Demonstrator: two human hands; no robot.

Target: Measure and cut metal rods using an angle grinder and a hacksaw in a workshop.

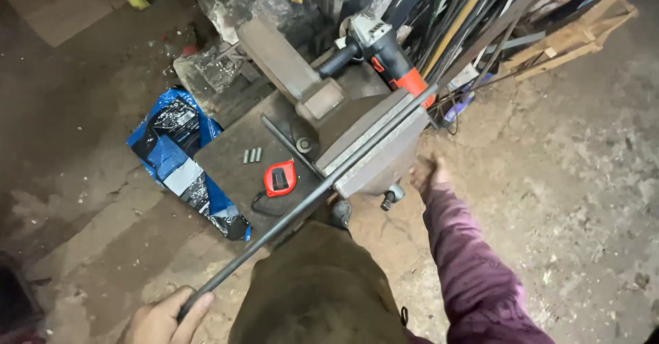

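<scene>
Our left hand [161, 320] clenches the rod [309, 200] lying across the vise [374, 145]; right hand [427, 174] reaches under the vise, grip unclear.

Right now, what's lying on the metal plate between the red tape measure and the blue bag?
Three small metal pins lie side by side on the plate, seen from the head camera.

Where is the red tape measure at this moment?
The red tape measure lies on the dark metal workbench, left of the vise, just beside the long rod and below three small metal pins.
</scene>
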